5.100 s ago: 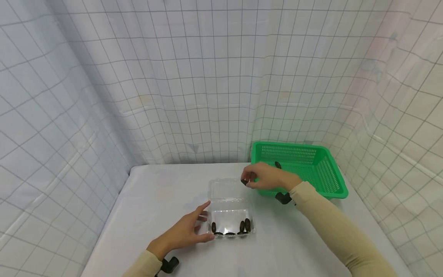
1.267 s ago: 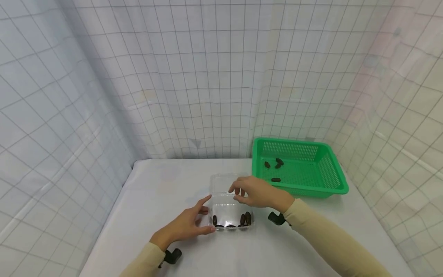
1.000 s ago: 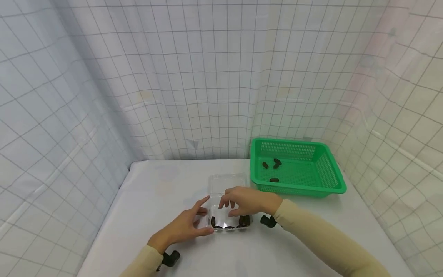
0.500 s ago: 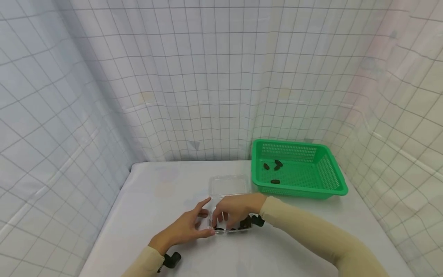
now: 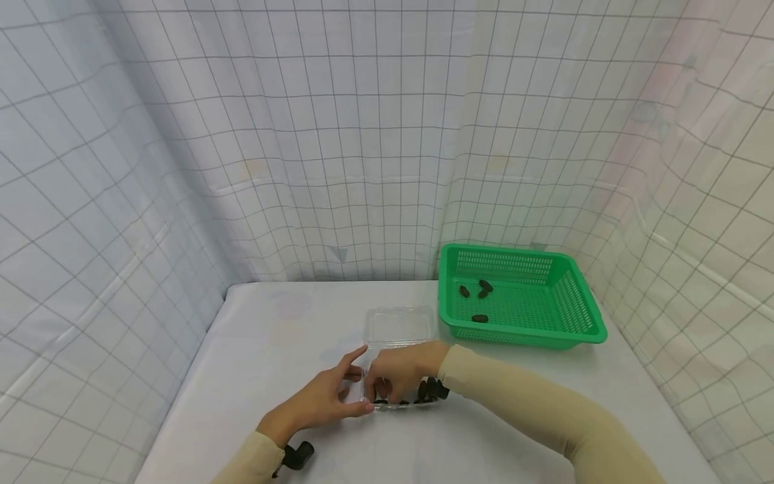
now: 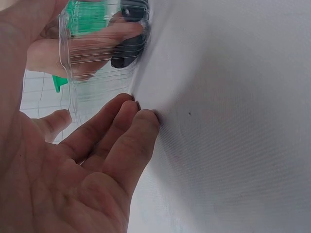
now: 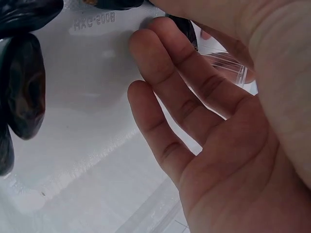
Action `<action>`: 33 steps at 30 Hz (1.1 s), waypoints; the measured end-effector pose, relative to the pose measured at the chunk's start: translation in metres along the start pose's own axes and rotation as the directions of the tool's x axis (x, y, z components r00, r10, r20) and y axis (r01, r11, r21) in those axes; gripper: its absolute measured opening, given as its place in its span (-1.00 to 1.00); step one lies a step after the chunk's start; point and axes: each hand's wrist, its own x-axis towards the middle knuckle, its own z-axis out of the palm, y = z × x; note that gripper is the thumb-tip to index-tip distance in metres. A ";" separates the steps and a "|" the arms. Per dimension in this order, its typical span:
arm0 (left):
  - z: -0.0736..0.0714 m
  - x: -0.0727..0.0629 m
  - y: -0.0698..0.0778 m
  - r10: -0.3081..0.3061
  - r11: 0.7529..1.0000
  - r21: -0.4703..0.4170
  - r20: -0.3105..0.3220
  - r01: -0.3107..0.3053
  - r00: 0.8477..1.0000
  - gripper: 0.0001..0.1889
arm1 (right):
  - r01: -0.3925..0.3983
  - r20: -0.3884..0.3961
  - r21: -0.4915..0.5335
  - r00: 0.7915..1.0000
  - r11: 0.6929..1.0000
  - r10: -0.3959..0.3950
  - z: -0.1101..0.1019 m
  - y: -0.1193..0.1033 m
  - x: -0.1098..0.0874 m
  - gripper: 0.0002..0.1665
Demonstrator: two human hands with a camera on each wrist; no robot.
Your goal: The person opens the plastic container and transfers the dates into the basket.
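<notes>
A clear plastic clamshell box (image 5: 400, 325) lies with its lid folded back. Dark, glossy dates (image 7: 24, 87) line its front and right side. My left hand (image 5: 319, 401) spans the box's left side, thumb by the front corner and index finger by the hinge; its fingers touch the wall and table, gripping nothing. My right hand (image 5: 402, 366) reaches down into the box's left part with bent fingers. In the right wrist view, a dark date (image 7: 183, 30) shows partly behind those fingertips; whether thumb and index finger pinch it is hidden.
A green basket (image 5: 526, 333) stands to the right behind the box, holding several dates (image 5: 480, 318). A white cloth covers the table (image 5: 284, 336). White checked curtains (image 5: 338, 134) enclose the back and both sides.
Five seconds ago my right hand held a date between the basket and lid. It then came over the box with no date visible and went down to the left end. My left hand stays put.
</notes>
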 end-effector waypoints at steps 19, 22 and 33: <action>-0.003 -0.003 0.002 0.002 0.999 -0.033 0.015 -0.001 1.000 0.20 | -0.031 0.008 0.034 1.000 0.999 0.030 0.000 -0.003 0.002 -0.68; -0.002 -0.002 0.002 0.000 0.999 -0.035 0.015 0.001 1.000 0.20 | -0.026 0.005 0.039 1.000 0.999 0.026 0.002 -0.001 0.002 -0.68; -0.002 0.001 0.001 0.003 0.999 -0.039 0.017 -0.002 1.000 0.20 | -0.035 -0.040 0.029 0.999 0.999 0.036 -0.001 0.004 -0.006 -0.66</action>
